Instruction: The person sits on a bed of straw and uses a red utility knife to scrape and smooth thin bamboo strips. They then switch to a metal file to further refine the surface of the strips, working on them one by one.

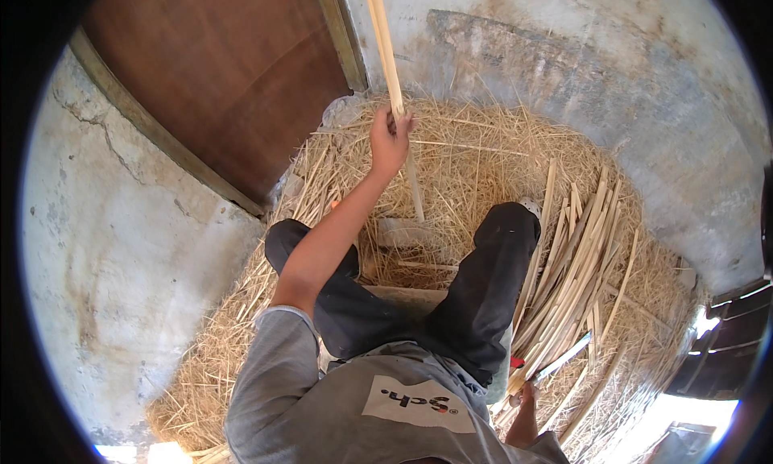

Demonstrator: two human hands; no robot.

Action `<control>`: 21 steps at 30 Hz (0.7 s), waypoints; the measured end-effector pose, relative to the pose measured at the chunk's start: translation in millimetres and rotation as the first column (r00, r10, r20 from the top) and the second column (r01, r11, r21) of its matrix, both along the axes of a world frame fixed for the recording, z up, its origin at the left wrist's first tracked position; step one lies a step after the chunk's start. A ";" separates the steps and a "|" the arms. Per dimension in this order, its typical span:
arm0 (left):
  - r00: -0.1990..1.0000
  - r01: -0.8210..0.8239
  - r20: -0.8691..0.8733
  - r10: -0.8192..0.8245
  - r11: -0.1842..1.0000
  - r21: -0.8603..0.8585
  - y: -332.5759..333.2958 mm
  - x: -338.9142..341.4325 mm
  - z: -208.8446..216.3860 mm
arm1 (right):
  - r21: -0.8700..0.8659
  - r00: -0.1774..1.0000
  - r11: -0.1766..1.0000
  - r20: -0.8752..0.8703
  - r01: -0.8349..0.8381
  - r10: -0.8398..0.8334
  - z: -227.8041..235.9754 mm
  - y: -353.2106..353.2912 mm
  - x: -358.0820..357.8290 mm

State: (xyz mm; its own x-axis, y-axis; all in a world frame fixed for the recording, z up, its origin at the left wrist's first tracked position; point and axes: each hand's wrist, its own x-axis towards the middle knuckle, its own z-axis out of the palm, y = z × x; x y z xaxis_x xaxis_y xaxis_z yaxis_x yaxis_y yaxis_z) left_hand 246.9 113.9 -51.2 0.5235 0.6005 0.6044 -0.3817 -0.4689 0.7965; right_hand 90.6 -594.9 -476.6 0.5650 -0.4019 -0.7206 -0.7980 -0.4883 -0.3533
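My left hand is closed round a long, pale bamboo strip, out in front of my knees. The strip stands nearly upright, and a lengthwise line shows along its upper part. Its lower end comes down by a flat block on the straw between my feet. Low on my right side, my right hand is closed at the base of a knife, whose bright blade points forward and to the right. The knife's handle is mostly hidden in the fingers.
Many split strips lie in a pile to the right of my leg. Shavings cover the floor. A small red thing is beside my right thigh. Ahead stand a worn wall and a brown door.
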 end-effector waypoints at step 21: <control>0.964 -0.195 -0.191 0.183 0.980 -0.043 9.0 -52.8 -89.1 | 0.073 0.919 0.957 0.267 0.281 -0.290 163.8 81.3 4.0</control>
